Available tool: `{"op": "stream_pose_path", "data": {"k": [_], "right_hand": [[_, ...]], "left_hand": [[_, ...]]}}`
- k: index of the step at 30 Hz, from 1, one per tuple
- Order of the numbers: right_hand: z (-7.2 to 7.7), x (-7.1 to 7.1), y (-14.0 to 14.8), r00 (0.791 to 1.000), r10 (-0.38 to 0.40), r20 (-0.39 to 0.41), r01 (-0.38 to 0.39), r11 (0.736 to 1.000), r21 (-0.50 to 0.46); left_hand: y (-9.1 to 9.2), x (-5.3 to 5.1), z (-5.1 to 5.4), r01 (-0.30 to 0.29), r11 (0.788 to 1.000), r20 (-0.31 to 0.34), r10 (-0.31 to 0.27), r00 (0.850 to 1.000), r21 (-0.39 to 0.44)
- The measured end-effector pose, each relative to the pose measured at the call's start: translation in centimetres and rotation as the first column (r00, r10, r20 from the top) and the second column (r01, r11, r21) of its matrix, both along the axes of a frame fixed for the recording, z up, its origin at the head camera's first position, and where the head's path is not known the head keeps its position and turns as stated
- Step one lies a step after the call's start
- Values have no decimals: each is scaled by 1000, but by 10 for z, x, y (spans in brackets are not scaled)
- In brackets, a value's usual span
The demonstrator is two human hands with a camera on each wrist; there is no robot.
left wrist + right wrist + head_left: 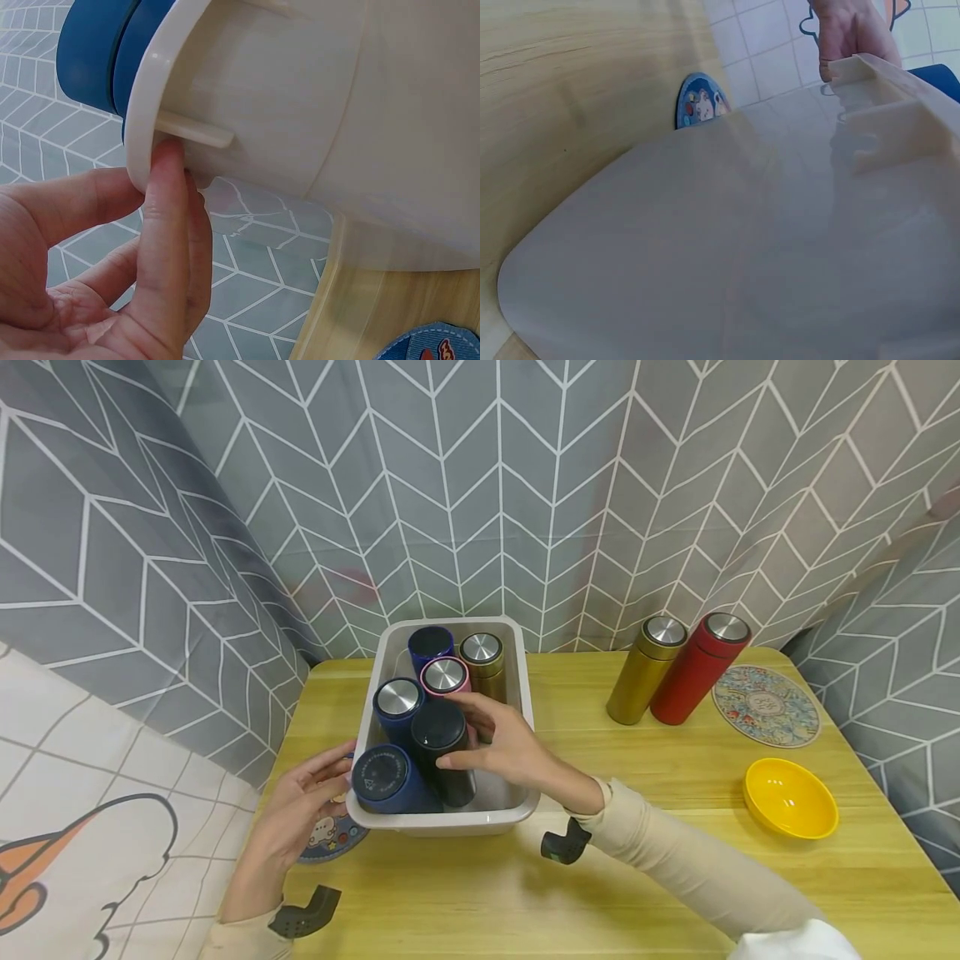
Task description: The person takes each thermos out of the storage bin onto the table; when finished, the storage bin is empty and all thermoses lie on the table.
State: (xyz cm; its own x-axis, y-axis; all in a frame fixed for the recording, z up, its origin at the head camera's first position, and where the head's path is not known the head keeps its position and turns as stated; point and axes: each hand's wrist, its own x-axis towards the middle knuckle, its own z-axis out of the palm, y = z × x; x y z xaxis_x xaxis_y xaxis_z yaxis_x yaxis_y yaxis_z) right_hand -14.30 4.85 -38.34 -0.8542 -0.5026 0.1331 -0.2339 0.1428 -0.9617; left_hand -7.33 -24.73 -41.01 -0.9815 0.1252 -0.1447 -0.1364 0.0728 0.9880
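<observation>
A white plastic bin (480, 818) holds several vacuum flasks. My left hand (306, 797) pinches the bin's rim at its left side; the left wrist view shows thumb and fingers on either side of the edge. Inside the bin, my right hand (506, 743) grips a black flask (442, 735) near its top, thumb on the near side. Around it stand a dark blue flask (381, 774), a blue flask with a steel lid (397, 706), a pink-rimmed flask (445, 675), a glossy blue flask (431, 643) and a gold flask (483, 656). In the right wrist view, the bin wall hides the right hand.
To the right of the bin, a gold flask (647, 670) and a red flask (699, 670) stand side by side on the wooden table (585, 893). Near them lie a round patterned mat (767, 706) and a yellow bowl (791, 797). A blue mat (330, 839) lies partly under the left hand.
</observation>
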Motion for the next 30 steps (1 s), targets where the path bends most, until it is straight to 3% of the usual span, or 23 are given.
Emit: {"op": "stream_pose_path", "data": {"k": [12, 26, 30], "right_hand": [[1, 2, -6, 1000, 24, 3, -24, 1000, -12], [0, 3, -4, 999, -28, 19, 28, 1000, -2], [-3, 4, -2, 997, -60, 40, 62, 997, -41]], "left_hand": [[0, 0, 0, 1, 1000, -1, -1, 1000, 9], [0, 1, -3, 17, 999, -31, -15, 999, 50], [0, 2, -4, 6, 999, -24, -4, 1000, 52]]}}
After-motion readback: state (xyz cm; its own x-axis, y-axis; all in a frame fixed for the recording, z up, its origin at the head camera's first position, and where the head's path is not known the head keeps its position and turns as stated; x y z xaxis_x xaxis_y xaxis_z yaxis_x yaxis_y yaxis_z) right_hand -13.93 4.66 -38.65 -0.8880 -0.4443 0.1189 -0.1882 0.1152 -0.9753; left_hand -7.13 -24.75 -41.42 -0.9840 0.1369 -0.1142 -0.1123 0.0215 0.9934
